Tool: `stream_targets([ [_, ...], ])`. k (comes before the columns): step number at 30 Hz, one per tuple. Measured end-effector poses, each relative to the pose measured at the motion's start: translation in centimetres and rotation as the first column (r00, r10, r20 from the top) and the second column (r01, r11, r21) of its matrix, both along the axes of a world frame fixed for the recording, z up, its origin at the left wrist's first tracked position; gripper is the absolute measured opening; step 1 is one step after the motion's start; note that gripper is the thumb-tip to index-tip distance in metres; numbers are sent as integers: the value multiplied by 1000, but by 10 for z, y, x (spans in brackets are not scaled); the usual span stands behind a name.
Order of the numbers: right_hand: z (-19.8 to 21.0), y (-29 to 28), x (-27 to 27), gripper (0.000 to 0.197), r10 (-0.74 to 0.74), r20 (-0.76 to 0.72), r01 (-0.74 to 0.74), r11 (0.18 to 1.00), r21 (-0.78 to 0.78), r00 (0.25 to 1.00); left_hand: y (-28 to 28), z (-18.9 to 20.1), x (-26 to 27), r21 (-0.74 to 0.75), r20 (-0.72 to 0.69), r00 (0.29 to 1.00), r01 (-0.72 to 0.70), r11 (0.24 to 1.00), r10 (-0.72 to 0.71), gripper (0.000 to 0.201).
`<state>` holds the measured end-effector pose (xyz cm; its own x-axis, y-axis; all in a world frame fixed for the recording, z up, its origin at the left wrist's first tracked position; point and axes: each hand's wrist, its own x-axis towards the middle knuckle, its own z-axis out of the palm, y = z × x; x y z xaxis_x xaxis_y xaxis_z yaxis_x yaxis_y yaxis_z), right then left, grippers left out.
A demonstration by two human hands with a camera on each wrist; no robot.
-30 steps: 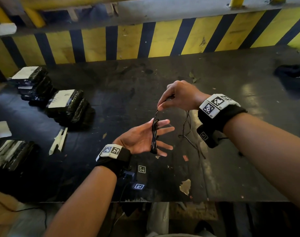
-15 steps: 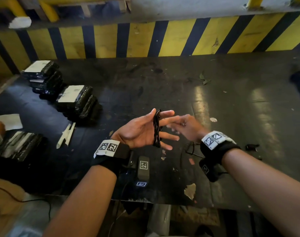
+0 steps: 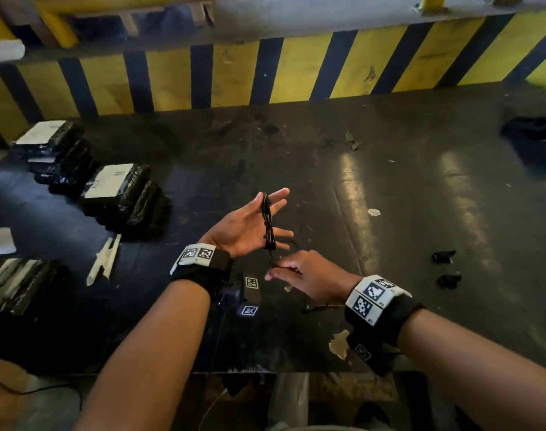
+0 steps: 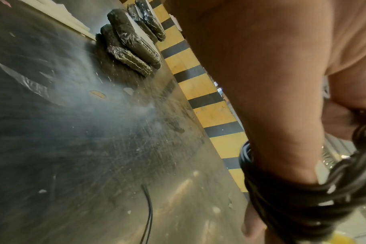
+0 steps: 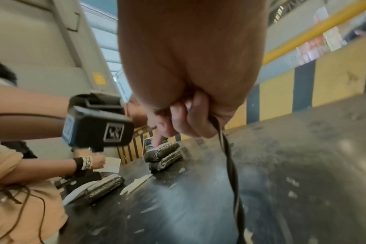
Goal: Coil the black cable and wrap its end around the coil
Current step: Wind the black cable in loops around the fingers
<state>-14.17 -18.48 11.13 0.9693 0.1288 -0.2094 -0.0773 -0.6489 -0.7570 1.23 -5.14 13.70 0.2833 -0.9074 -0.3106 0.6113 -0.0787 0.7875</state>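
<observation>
The black cable (image 3: 268, 219) is wound in several turns around the straight, spread fingers of my left hand (image 3: 250, 225), palm up above the dark table (image 3: 390, 197). In the left wrist view the cable (image 4: 299, 201) loops thickly round the fingers. My right hand (image 3: 299, 272) sits just below and near the coil, pinching the cable's free end between thumb and fingers. The right wrist view shows the loose cable (image 5: 228, 158) running down from that pinch as a twisted double strand.
Black plastic-wrapped bundles (image 3: 122, 194) with white labels are stacked at the left, a paper scrap (image 3: 105, 259) beside them. Two small black pieces (image 3: 444, 258) lie at the right. A yellow-and-black striped wall (image 3: 296, 73) backs the table. Another person's hand (image 5: 94, 162) works at the left.
My right hand has carried the cable end from above the coil, round past the fingertips, down to below the left hand. The left hand stayed spread.
</observation>
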Motion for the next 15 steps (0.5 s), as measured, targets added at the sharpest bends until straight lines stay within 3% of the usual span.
stream_targets([
  [4,37,-14,4,27,69,-53,-81,952,-294,996,1,-16,0,98,-21,999,28,995,-26,48],
  [8,88,-30,12,19,103,-25,-101,846,-523,994,1,-23,-9,174,8,995,101,980,-103,49],
  [11,123,-46,25,14,139,53,-80,793,-604,989,3,-30,-15,223,15,990,134,966,-141,51],
  [15,145,-62,49,13,125,160,9,763,-647,979,3,-30,-21,153,-29,972,234,960,-233,57],
])
